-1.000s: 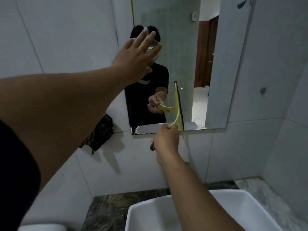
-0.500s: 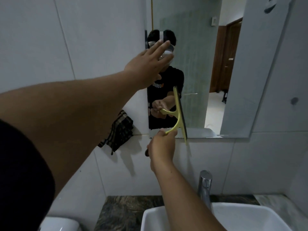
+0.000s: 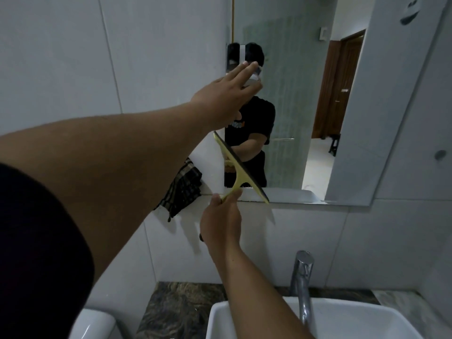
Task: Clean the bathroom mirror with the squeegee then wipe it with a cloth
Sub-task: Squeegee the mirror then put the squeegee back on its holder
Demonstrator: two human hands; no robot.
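Observation:
The wall mirror [image 3: 293, 94] hangs above the basin and reflects a person in a black shirt. My left hand [image 3: 227, 94] reaches up with straight fingers against the mirror's left edge. My right hand [image 3: 221, 221] grips the yellow handle of the squeegee [image 3: 241, 167] below the mirror's lower left corner. The squeegee's dark blade lies tilted across that corner, its top end to the left. A dark checked cloth [image 3: 183, 189] hangs on the wall just left of the mirror, partly behind my left arm.
A white basin [image 3: 342, 319] with a chrome tap [image 3: 302, 277] sits below, on a dark marbled counter [image 3: 181, 309]. Something white with a rounded top [image 3: 95, 324] shows at the bottom left. White wall tiles surround the mirror.
The squeegee blade stood nearly upright on the lower mirror; now it is tilted with its top end swung left. My left hand stays on the mirror. The view shifted downward.

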